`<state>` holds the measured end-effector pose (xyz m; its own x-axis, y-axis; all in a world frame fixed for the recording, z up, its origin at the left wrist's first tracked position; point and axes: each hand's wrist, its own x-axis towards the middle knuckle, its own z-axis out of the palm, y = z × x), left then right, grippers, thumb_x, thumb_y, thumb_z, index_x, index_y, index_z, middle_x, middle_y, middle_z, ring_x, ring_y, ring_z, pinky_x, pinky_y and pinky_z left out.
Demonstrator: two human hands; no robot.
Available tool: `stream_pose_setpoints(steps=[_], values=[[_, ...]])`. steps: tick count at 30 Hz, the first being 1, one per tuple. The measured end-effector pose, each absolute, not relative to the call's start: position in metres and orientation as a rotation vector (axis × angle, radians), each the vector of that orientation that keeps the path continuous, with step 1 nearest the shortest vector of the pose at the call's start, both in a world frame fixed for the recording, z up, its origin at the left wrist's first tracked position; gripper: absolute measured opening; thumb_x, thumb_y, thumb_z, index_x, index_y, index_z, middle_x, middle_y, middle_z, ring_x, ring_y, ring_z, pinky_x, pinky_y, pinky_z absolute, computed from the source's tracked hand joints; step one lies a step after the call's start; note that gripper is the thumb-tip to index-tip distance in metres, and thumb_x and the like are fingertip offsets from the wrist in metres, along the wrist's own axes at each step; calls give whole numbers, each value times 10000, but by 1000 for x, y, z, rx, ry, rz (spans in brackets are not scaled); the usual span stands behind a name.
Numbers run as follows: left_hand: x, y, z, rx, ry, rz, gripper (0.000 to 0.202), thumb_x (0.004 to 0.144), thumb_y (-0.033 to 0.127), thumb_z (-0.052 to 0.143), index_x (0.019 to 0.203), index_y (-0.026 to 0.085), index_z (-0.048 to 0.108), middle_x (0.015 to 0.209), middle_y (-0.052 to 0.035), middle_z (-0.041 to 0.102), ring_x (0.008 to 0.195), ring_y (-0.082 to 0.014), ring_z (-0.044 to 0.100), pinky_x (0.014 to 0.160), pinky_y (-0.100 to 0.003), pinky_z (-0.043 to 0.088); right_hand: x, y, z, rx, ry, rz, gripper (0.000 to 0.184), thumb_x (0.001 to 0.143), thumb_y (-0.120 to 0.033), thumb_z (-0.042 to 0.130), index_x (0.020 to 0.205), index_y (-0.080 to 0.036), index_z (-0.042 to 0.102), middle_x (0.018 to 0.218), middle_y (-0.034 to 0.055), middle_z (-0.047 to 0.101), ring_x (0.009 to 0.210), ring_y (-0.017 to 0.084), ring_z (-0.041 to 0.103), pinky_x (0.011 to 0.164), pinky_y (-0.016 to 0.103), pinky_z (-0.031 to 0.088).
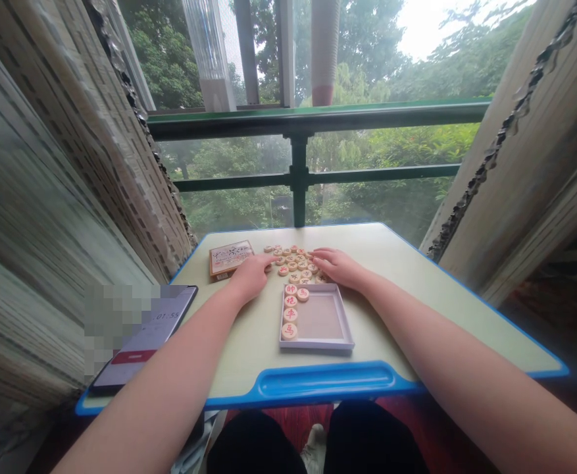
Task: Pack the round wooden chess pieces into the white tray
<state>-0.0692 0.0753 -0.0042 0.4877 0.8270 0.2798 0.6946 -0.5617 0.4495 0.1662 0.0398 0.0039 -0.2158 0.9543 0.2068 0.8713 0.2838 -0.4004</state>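
The left hand [250, 275] is holding its index finger out toward the left edge of a loose cluster of Chinese chess pieces [293, 266], while its other fingers are curling under; whether they are pinching a piece, I cannot tell. The right hand [336, 264] is lying palm down at the cluster's opposite edge, its fingers extending loosely apart, the tips overlapping the outermost pieces; the view is not showing whether they are pressing on any.

The round wooden pieces are sitting between the two hands, some showing red characters and others dark ones. Just nearer the person, a shallow white box tray [325, 316] is holding five red-marked pieces: four are forming a column along its left wall, and a fifth is sitting beside the top one. The rest of the tray's floor is showing bare.

Beyond the left hand, a printed Chinese chess box [226, 255] is lying just beside it. Closer in, a smartphone [143, 342] is resting near the left forearm, its screen displaying 01:55 and a red bar. All of these are lying on a pale, blue-edged folding table [431, 283]. Past the far edge, a green railing [299, 158] is crossing the window, trees are filling the view outside, and striped curtains [505, 131] are hanging on both sides.
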Motion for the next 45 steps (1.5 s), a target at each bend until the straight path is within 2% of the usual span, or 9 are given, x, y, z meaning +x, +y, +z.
stream_pose_setpoints(steps=[3, 9, 17, 24, 29, 33, 35, 41, 45], values=[[-68, 73, -5, 2459, 1267, 658, 518, 685, -2, 394, 1127, 145, 621, 1112, -89, 643, 1021, -220, 580, 926, -322, 428, 167, 40, 3, -1641, -2155, 257, 416, 893, -382, 372, 1179, -170, 589, 1277, 79, 533, 1179, 213, 469, 1030, 327, 319], [-66, 70, -6, 2569, 1139, 678, 455, 716, 18, 380, 1021, 184, 674, 1157, -35, 628, 1087, -173, 552, 988, -300, 394, 169, 45, -2, -1587, -2163, 223, 373, 890, -351, 373, 1108, -200, 635, 1234, 62, 566, 1153, 202, 498, 1022, 327, 341], [-66, 74, -7, 2621, 1088, 685, 395, 720, 37, 399, 945, 170, 695, 1103, -43, 654, 1031, -168, 584, 957, -297, 429, 169, 44, -1, -1589, -2153, 239, 381, 885, -358, 376, 1101, -188, 641, 1238, 74, 563, 1150, 216, 498, 1025, 349, 339], [-64, 75, -8, 2636, 1066, 676, 364, 729, 60, 427, 936, 191, 696, 1055, -22, 676, 1014, -179, 593, 940, -300, 439, 160, 53, -1, -1587, -2236, 308, 413, 893, -421, 337, 1212, -295, 566, 1339, -42, 474, 1278, 263, 337, 1080, 436, 236], [-63, 74, -7, 2614, 1102, 689, 372, 732, 55, 425, 942, 193, 699, 1054, -22, 678, 1018, -171, 594, 932, -284, 441, 159, 52, 0, -1501, -2259, 308, 429, 890, -391, 343, 1232, -234, 551, 1296, 9, 524, 1234, 227, 399, 1070, 387, 266], [-63, 76, -8, 2601, 1108, 686, 369, 732, 54, 427, 929, 205, 699, 1057, -11, 677, 1017, -166, 597, 931, -282, 442, 159, 51, -1, -1586, -2232, 320, 469, 879, -428, 364, 1290, -240, 488, 1355, 6, 459, 1267, 248, 348, 1069, 401, 255], [-63, 78, -9, 2591, 1105, 690, 344, 730, 66, 448, 918, 206, 700, 1049, -10, 680, 1014, -168, 598, 927, -281, 445, 158, 51, 0, -1614, -2223, 321, 476, 884, -439, 346, 1292, -238, 486, 1339, 16, 479, 1259, 253, 351, 1061, 403, 260], [-63, 75, -9, 2571, 1098, 699, 369, 724, 44, 432, 941, 190, 692, 1086, -26, 666, 1052, -166, 581, 944, -287, 432, 162, 50, 6, -1559, -2235, 217, 421, 897, -391, 325, 1077, -201, 654, 1149, 81, 600, 1098, 229, 490, 1002, 363, 326], [-64, 76, -9, 2547, 1096, 675, 379, 710, 32, 431, 933, 197, 691, 1092, -16, 663, 1053, -163, 580, 957, -290, 423, 162, 51, 3, -1616, -2239, 163, 425, 895, -386, 333, 1184, -213, 593, 1277, 79, 521, 1192, 237, 424, 1030, 371, 287]])
